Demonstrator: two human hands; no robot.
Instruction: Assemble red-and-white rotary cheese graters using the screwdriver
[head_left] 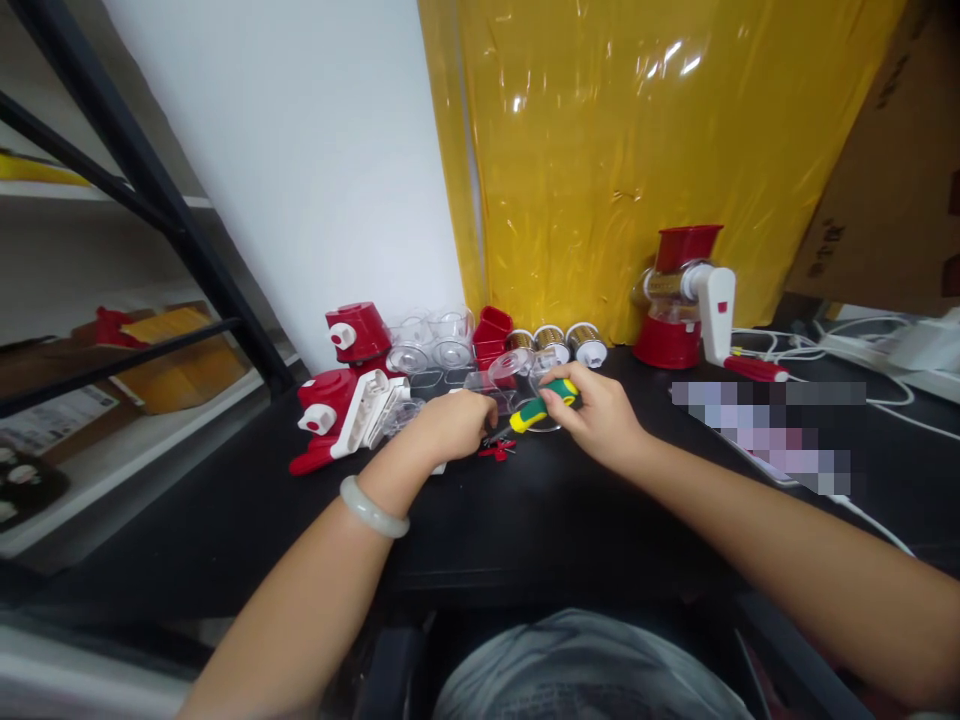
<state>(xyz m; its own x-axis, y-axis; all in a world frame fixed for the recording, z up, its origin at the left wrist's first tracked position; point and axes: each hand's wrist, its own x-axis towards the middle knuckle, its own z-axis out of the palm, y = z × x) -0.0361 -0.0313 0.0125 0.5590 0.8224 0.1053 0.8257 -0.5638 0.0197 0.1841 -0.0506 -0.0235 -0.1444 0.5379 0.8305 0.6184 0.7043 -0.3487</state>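
Observation:
My right hand (596, 412) is closed around a screwdriver (541, 404) with a green and yellow handle, its tip pointing left and down toward the black table (525, 520). My left hand (452, 424) is curled shut just left of the tip, over something I cannot make out; a pale bangle (371, 508) sits on that wrist. A small red part (496, 451) lies on the table just below the two hands.
Red and white grinder parts (341, 405), clear plastic cups (431, 345) and metal drums (555, 343) lie behind the hands. An assembled red and white grinder (686, 295) stands at the right, with white cables (840, 350) beyond. A yellow sheet hangs behind. Shelving stands at the left.

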